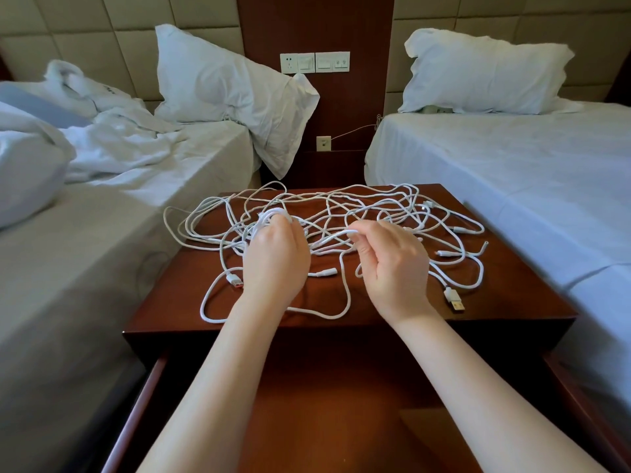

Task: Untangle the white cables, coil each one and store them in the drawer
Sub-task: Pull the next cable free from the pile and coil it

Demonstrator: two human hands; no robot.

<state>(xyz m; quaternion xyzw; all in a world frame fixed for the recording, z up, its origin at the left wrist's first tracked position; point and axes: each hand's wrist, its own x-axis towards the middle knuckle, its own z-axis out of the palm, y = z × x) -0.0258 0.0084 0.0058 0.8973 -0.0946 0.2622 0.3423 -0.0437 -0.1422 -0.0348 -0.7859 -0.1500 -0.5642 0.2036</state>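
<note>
A tangle of white cables [341, 206] sprawls over the top of a dark wooden nightstand [177, 295]. My left hand [276, 257] is closed around a small coil of white cable [273, 215] wound at its fingertips. My right hand [392, 261] pinches a strand of the same cable [333, 235] that runs between the two hands. Loose USB plugs lie on the top, one with an orange tip [235, 280] at the left and one gold-tipped [454, 299] at the right. Below my forearms the drawer [324, 404] stands pulled out, with nothing visible inside.
Two beds with white sheets flank the nightstand, the left bed [85, 233] rumpled, the right bed [512, 186] smooth. A pillow [239, 93] leans toward the gap at the back. Wall sockets [314, 62] sit on the wooden panel behind.
</note>
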